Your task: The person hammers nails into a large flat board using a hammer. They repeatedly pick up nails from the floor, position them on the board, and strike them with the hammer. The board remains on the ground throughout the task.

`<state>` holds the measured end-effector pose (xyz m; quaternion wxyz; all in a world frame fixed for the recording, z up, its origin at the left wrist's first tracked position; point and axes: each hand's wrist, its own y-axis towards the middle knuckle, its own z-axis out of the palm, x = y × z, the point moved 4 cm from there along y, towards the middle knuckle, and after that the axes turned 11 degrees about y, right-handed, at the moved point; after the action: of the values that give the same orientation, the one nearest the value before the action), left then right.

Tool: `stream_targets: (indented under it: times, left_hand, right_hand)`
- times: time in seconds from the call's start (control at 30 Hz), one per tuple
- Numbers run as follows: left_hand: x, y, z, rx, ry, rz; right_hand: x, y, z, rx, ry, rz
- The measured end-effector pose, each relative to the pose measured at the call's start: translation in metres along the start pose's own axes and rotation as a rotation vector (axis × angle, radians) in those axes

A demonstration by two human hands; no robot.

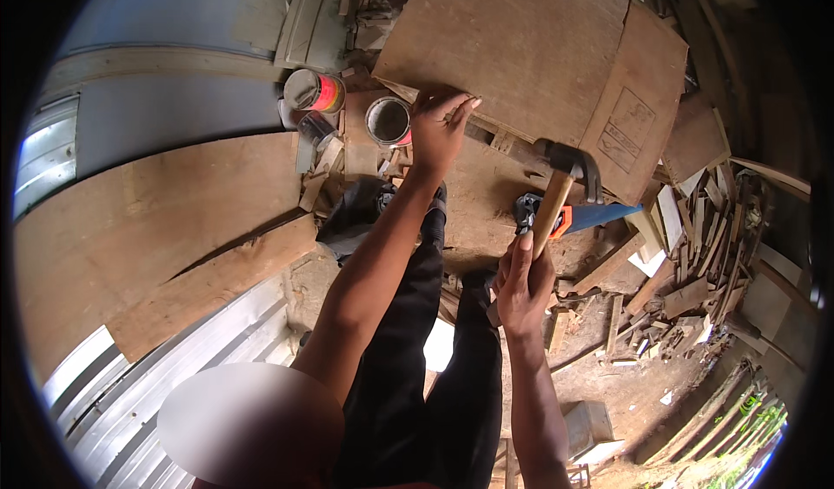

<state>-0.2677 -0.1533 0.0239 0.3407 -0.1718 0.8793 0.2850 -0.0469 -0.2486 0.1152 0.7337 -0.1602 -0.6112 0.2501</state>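
My right hand (524,287) is wrapped round the wooden handle of a claw hammer (551,204), its dark head raised and pointing away from me. With its arm stretched forward, my left hand (439,133) is at the near left edge of a large brown plywood board (508,46). Its thumb and fingertips are pinched together over the board; whatever they hold is too small to make out. Just left of that hand stands an open paint can (387,124). Beyond the hammer handle lies a handsaw (599,216) with an orange handle and blue blade, partly hidden.
Another can with a pink label (325,95) and a small jar (315,128) stand at the far left. A long wooden panel (156,228) leans along the left side. Scrap wood (708,237) is heaped at the right. A black bag (352,220) lies near my feet.
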Motion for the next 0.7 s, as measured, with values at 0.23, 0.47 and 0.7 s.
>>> stream_targets:
  times: [0.23, 0.47, 0.7]
  left_hand:
    - [-0.004, 0.005, -0.002, -0.027, 0.097, 0.169]
    - [0.0, 0.005, -0.001, -0.025, 0.142, 0.194]
    - [0.0, -0.001, 0.0, -0.039, 0.175, 0.135]
  right_hand:
    - [0.023, 0.028, 0.012, -0.004, -0.069, -0.102]
    - [0.049, 0.061, 0.038, 0.118, -0.522, -0.353]
    - [0.037, 0.075, 0.045, 0.189, -0.654, -0.337]
